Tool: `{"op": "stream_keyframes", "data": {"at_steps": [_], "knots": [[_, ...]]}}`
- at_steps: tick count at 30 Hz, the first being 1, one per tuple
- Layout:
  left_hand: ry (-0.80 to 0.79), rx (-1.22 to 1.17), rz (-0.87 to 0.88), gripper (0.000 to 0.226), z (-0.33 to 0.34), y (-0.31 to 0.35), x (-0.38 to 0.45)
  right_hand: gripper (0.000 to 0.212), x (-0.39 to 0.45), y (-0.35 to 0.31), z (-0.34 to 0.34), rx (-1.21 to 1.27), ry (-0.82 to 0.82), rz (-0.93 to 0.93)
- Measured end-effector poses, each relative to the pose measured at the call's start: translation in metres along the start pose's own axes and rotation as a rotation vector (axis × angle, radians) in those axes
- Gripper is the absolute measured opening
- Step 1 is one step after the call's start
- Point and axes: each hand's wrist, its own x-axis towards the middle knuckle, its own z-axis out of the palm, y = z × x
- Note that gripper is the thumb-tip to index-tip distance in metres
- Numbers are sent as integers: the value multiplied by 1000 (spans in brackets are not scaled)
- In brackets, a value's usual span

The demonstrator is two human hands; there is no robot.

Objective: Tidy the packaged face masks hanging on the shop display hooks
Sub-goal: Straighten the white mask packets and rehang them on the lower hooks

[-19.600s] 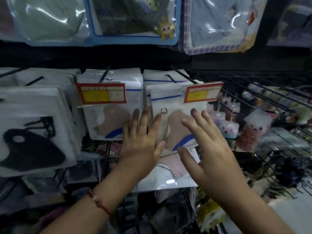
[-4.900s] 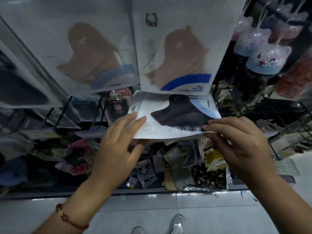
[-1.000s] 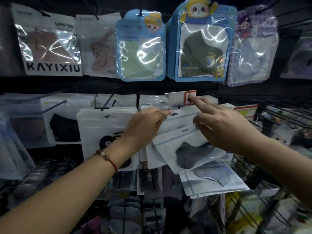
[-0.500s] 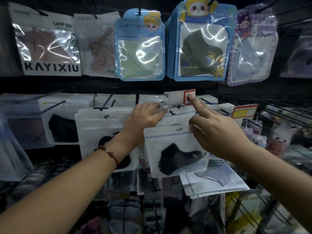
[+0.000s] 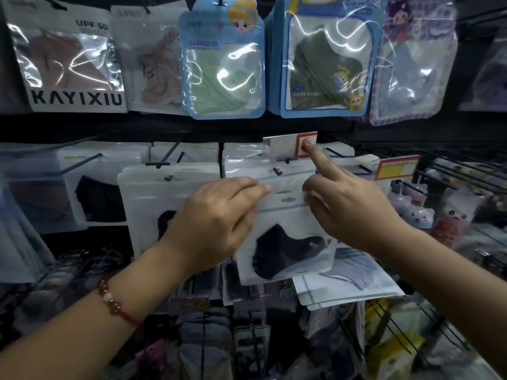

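Note:
A white packet with a black face mask (image 5: 285,242) hangs upright in front of the middle row of white packets. My left hand (image 5: 214,223) pinches its upper left corner. My right hand (image 5: 348,207) pinches its upper right corner, and that hand's index finger lifts the red-edged price tag (image 5: 290,144) on the hook (image 5: 277,171) above. The packet's hang hole (image 5: 287,199) sits just below the hook tip. Behind it hang more white mask packets (image 5: 247,165). Another stack with a black mask (image 5: 148,204) hangs to the left.
Cartoon-printed blue packets (image 5: 222,58) and a KAYIXIU packet (image 5: 68,58) hang on the top row. A loose packet with a grey mask (image 5: 348,281) lies tilted below the right hand. Wire hooks with a red-yellow price tag (image 5: 397,167) and small plush items (image 5: 419,218) are at right.
The black-mask packet has risen from below the hook to just under the hook tip. My left hand moved down onto its left corner; my right index finger keeps the price tag lifted.

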Motion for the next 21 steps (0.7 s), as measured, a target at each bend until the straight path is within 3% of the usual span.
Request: {"op": "stream_keyframes", "data": {"at_steps": [9, 16, 21], "knots": [[-19, 75, 33, 38, 23, 5, 14, 8, -5, -5, 4, 57, 34, 71], [-3, 114, 1, 40, 34, -7, 25, 39, -2, -9, 1, 88, 29, 121], [-27, 124, -36, 40, 39, -18, 36, 45, -2, -10, 2, 88, -26, 135]]}}
